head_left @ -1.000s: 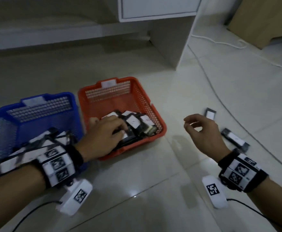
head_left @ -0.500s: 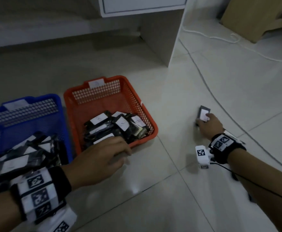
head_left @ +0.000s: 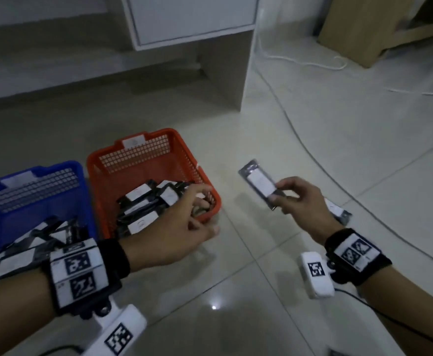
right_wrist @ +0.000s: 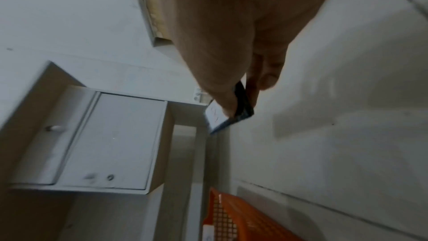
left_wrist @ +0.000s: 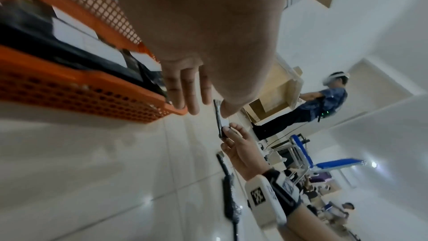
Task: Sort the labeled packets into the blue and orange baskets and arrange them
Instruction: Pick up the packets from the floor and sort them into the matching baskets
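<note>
My right hand (head_left: 278, 195) pinches a dark packet with a white label (head_left: 259, 185) by its near end, held above the floor to the right of the orange basket (head_left: 143, 152). The same packet (right_wrist: 229, 114) shows between thumb and fingers in the right wrist view, and edge-on as a packet (left_wrist: 219, 123) in the left wrist view. The orange basket holds several labeled packets (head_left: 143, 201). My left hand (head_left: 197, 209) hovers at that basket's near right corner, fingers loosely spread and holding nothing. The blue basket (head_left: 38, 176) at far left also holds several packets (head_left: 43, 232).
One more packet (head_left: 338, 211) lies on the tiled floor behind my right wrist. A white cabinet (head_left: 192, 19) stands at the back, with cables (head_left: 300, 60) running across the floor to the right. Another person (left_wrist: 324, 105) stands far off in the left wrist view.
My right hand reached to the floor, took hold of a packet and lifted it toward the baskets. My left hand came out of the orange basket and now hovers at its corner.
</note>
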